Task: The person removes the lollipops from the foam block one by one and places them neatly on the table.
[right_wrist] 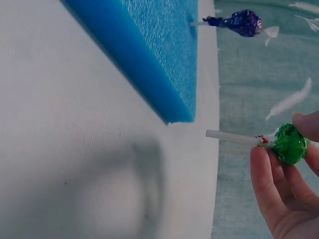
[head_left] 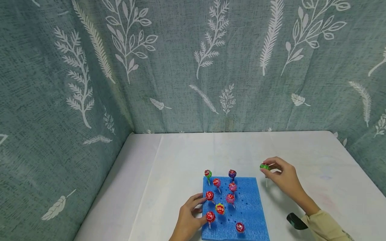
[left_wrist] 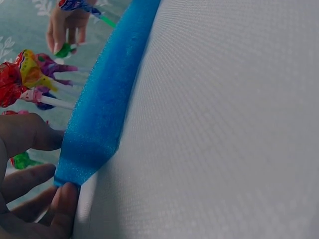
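My right hand (head_left: 283,175) pinches a green-wrapped lollipop (right_wrist: 290,144) by its candy end, off the board's far right corner. Its bare white stick (right_wrist: 232,137) points toward the board in the right wrist view. A blue foam board (head_left: 251,209) lies on the table, dotted with small holes. Upright in it stand several wrapped lollipops: a purple one (head_left: 232,173), a green-and-red one (head_left: 207,173), a yellow one (head_left: 220,209) and red ones such as that near the front (head_left: 240,227). My left hand (head_left: 188,217) holds the board's left edge with thumb and fingers.
The white table (head_left: 169,160) runs back to a teal leaf-patterned cloth (head_left: 181,67), which also hangs along the left side. A black object (head_left: 297,221) shows beside my right sleeve (head_left: 325,226).
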A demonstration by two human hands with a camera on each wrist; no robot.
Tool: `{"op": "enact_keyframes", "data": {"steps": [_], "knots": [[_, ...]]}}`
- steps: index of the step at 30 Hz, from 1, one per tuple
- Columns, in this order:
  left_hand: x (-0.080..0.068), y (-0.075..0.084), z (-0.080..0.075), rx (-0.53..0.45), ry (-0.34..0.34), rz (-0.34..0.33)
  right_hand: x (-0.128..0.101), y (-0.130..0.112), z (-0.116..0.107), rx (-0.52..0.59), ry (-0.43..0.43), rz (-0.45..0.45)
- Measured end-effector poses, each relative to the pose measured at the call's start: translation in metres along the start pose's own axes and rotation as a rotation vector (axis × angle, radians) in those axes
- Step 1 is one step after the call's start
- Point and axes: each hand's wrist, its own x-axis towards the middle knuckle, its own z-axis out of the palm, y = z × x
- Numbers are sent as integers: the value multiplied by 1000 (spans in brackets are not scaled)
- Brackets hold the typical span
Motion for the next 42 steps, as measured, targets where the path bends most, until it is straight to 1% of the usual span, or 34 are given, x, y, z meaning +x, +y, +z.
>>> {"op": "enact_keyframes", "data": {"steps": [5,8,9,12,15,17,20,23,29,33,38,42], "knots": [[0,1,1,4,-5,-27,4,8,-1,-7,-13,33],[0,1,1,2,-5,-20,6,17,-1,7,-13,18],[-1,1,1,0,-3,-10,7,14,-2,11,-16,18],[-1,0,1,-1,3,3,9,16,-3,25,-30,26],[-2,1,1,-4,8,14,11,18,-3,30,-48,67],[-2,1,1,0,10,12,13,29,-2,36,-55,87],[-3,1,1,0,13,9,14,36,-2,43,-67,123],[-2,0,1,-2,13,2,17,40,-2,28,-77,163],[0,1,2,3,7,-20,22,45,-3,7,-81,240],[0,1,1,5,10,-9,25,50,-4,7,-76,283],[-1,2,1,2,14,9,28,58,-2,-28,-75,290],[-3,2,1,7,14,-11,30,62,-1,-64,-86,277]]}}
